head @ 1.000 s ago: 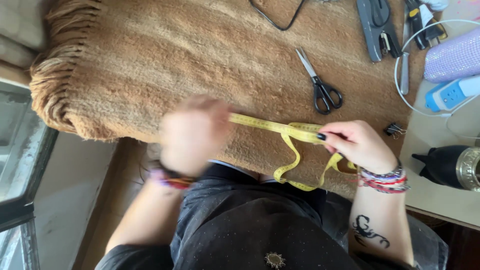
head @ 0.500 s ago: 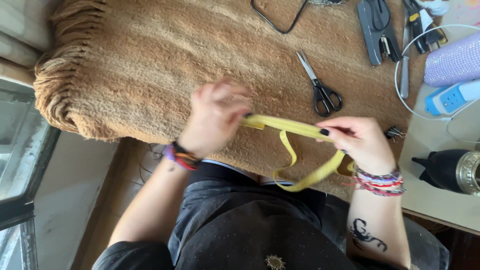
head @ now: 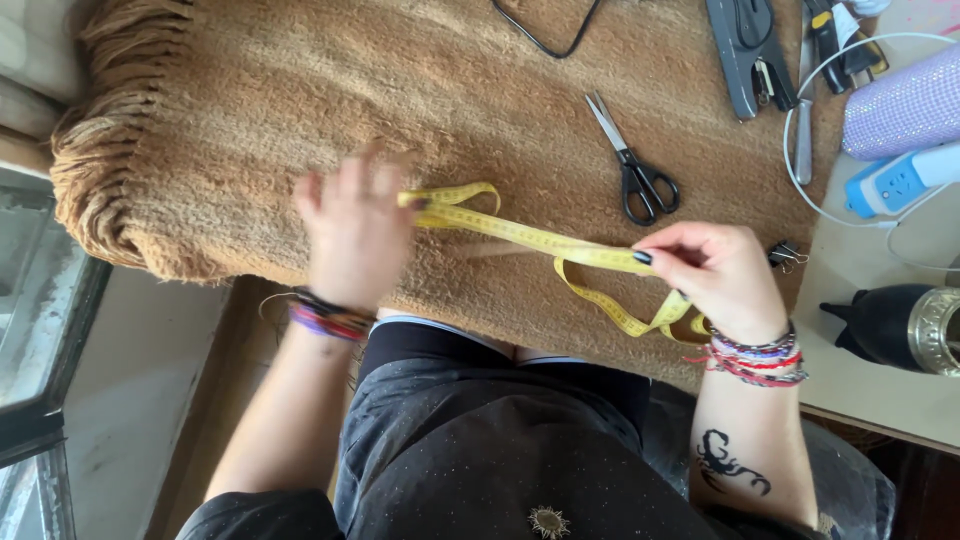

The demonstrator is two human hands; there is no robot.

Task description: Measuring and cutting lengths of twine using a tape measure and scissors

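Yellow measuring tape (head: 530, 238) stretched over a tan fringed rug (head: 250, 110).

It is pinched by the right hand (head: 715, 275); the blurred left hand (head: 355, 225) seemingly grips its other end. Black-handled scissors (head: 632, 165) lie at one o'clock.

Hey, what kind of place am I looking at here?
Probably a home sewing or craft table. Both hands stretch a yellow measuring tape over a brown fringed cloth, with black-handled scissors and a binder clip lying close by.
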